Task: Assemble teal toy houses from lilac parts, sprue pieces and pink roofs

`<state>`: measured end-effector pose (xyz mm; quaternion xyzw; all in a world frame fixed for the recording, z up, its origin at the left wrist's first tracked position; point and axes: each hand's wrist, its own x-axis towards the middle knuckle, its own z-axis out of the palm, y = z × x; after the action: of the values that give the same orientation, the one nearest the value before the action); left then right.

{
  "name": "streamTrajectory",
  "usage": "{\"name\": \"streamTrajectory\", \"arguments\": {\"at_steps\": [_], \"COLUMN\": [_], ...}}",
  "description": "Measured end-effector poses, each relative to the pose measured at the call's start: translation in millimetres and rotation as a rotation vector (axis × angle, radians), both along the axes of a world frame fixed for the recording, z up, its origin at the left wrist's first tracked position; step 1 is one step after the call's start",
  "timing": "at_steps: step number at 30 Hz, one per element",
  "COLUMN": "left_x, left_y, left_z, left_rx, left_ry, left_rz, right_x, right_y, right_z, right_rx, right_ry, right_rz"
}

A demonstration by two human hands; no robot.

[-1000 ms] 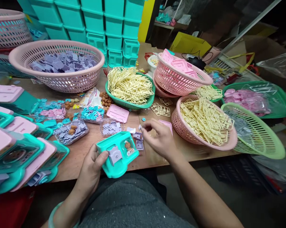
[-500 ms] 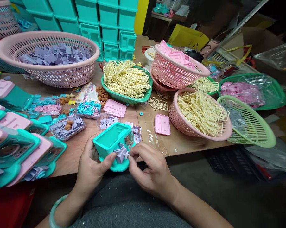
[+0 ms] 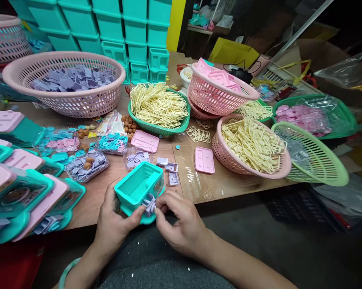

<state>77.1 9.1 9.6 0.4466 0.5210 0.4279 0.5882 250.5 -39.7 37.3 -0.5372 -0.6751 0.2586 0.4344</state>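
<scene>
My left hand (image 3: 116, 214) is wrapped round the left side of a teal plastic box (image 3: 135, 186) with an open top, its thumb on a small lavender plastic part (image 3: 148, 204) at the box's front. The fingertips of my right hand (image 3: 177, 218) pinch at the outer end of that part; what exactly lies between them is too small to make out. Just behind the box, several loose lavender pieces (image 3: 172, 178) lie on the table, beside a clear tray of lavender parts (image 3: 137, 158).
Finished-looking teal boxes with pink lids (image 3: 27, 192) crowd the left. Behind stand a pink basket of lavender parts (image 3: 63, 96), a green basket of cream frames (image 3: 159, 130) and stacked teal boxes (image 3: 135, 34). A pink lid (image 3: 204, 159) lies near another cream-filled basket (image 3: 218, 150).
Both hands and the teal box have shifted slightly left and down in view. The box has tilted a little, and my right fingertips stay at the lavender part.
</scene>
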Motion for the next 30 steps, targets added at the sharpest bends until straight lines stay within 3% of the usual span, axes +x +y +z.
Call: {"name": "streamTrajectory", "arguments": {"at_steps": [4,7,9,11,14,17,20,24,28,30], "left_x": [-7,-12,-13,-12,-7,-1,2,-7,-23,-27], "left_y": [8,18,24,26,23,18,14,12,20,30], "left_z": [-10.0,-13.5,-13.2,-11.2,-6.9,-2.9,-2.1,-10.1,-26.7,-34.4], "left_rx": [-0.058,-0.273,-0.378,-0.4,-0.344,-0.272,-0.22,-0.123,0.082,0.139], "left_ry": [-0.168,-0.339,-0.405,-0.411,-0.398,-0.376,-0.291,-0.18,-0.034,0.034], "left_rz": [-0.013,-0.024,-0.015,-0.03,-0.093,-0.16,-0.177,-0.165,-0.312,-0.404], "right_x": [7,21,29,33,25,10,2,14,30,30], "right_y": [0,2,4,5,8,12,16,16,14,16], "right_z": [-16.5,-32.9,-41.8,-45.0,-35.6,-18.3,-11.4,-31.1,-66.6,-80.5], "right_rx": [0.034,0.094,0.037,-0.038,0.025,0.18,0.213,0.168,0.108,0.138], "right_ry": [0.084,0.102,0.156,0.232,0.213,0.052,-0.054,-0.056,-0.124,-0.179], "right_rz": [0.12,-0.036,-0.173,-0.21,-0.196,-0.135,-0.095,-0.148,0.083,0.109]}}
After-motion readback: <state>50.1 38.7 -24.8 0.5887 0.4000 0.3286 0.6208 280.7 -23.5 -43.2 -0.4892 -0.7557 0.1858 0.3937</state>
